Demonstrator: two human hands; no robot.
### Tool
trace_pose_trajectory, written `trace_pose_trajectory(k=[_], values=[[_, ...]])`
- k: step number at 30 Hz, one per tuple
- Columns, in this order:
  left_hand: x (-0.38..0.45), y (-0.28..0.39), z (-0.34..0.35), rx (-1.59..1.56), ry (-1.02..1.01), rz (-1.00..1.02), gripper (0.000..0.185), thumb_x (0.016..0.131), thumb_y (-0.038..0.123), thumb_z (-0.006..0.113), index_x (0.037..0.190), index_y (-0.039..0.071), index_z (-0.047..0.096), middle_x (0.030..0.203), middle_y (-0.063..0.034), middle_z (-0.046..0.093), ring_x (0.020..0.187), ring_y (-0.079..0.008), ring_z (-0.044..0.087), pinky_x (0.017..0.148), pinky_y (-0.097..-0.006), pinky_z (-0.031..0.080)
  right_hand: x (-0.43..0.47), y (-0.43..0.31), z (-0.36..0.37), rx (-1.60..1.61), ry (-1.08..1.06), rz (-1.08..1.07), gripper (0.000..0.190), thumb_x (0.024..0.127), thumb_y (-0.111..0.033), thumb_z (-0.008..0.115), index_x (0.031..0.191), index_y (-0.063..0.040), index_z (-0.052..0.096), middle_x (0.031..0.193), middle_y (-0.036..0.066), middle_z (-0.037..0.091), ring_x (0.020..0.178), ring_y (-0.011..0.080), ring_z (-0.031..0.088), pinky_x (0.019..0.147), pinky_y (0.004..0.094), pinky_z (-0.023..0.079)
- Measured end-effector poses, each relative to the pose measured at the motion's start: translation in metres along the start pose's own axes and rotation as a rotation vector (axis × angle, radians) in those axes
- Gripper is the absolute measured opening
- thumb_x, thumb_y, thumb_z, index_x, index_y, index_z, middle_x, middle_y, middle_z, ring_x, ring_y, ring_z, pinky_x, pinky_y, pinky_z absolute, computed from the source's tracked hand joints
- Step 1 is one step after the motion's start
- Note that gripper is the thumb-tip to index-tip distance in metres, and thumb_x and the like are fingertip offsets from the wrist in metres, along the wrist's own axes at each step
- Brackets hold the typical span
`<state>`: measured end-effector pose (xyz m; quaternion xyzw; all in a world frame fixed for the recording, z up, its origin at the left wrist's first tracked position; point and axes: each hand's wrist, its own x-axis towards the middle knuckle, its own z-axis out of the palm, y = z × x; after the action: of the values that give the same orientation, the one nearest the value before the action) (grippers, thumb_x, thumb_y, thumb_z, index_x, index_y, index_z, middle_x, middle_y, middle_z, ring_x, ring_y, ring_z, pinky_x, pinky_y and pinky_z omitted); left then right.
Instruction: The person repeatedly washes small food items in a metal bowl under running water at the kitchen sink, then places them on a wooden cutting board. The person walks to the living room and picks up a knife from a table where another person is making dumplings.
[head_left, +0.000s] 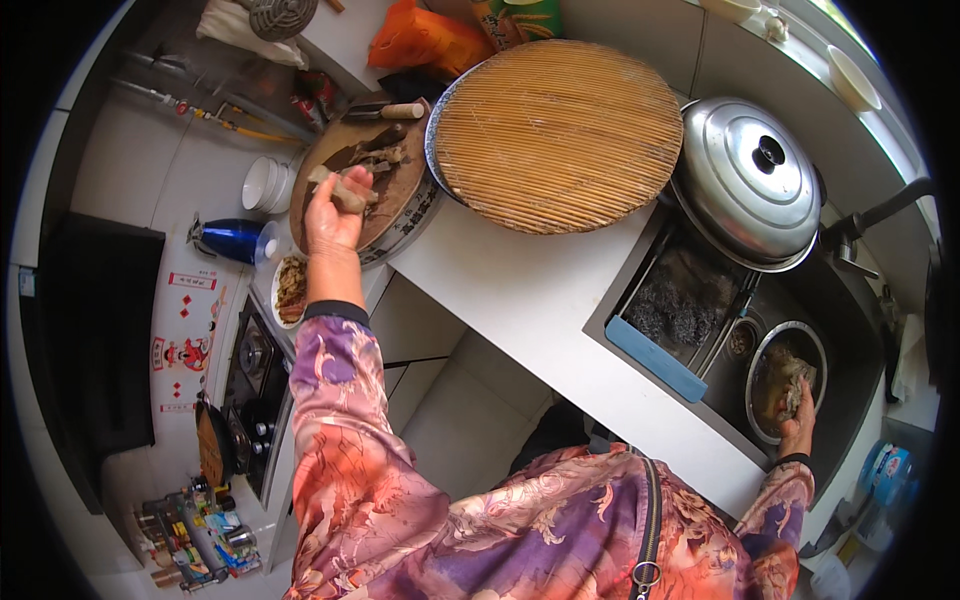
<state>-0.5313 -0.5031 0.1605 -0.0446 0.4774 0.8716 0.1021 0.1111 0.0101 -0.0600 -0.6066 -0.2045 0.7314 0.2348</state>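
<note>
At the left, my left hand (335, 221) holds a pale, wet piece of meat or bone (346, 196) over a round wooden chopping board (306, 161). More such pieces (382, 155) lie on the board, and a cleaver with a wooden handle (403, 112) rests near its far edge. At the right, my right hand (799, 421) is in a round metal bowl (823, 352) standing in the dark sink. Its fingers are around greyish pieces (790, 379) in the bowl's cloudy water. What lies under those fingers is hidden.
A round slatted mat (559, 135) covers a large basin on the white counter. A lidded metal pot (750, 176) stands at the sink's back, by a black faucet (847, 232). White bowls (262, 184), a blue jug (232, 240) and a plate of food (291, 291) are near the board.
</note>
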Motion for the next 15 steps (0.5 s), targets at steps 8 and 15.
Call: trace_pose_trajectory(k=[8, 15], values=[[0.104, 0.05, -0.152, 0.527, 0.218, 0.357, 0.026, 0.087, 0.004, 0.056, 0.109, -0.009, 0.057, 0.105, -0.023, 0.063, 0.099, -0.0287, 0.063, 0.087, -0.0363, 0.053, -0.092, -0.004, 0.082, 0.29, -0.307, 0.072, 0.039, 0.088, -0.044, 0.064, 0.102, -0.008, 0.057, 0.079, 0.005, 0.059, 0.056, 0.0136, 0.052, 0.045, 0.0231, 0.04], [-0.146, -0.085, 0.068, 0.507, -0.318, -0.047, 0.024, 0.097, 0.013, 0.051, 0.117, 0.0, 0.058, 0.1, -0.0098, 0.066, 0.082, -0.0154, 0.064, 0.07, -0.0273, 0.055, -0.095, -0.008, 0.054, 0.333, -0.461, 0.003, 0.062, 0.087, -0.069, 0.046, 0.117, -0.016, 0.056, 0.085, 0.005, 0.061, 0.059, 0.0128, 0.051, 0.046, 0.0221, 0.036]])
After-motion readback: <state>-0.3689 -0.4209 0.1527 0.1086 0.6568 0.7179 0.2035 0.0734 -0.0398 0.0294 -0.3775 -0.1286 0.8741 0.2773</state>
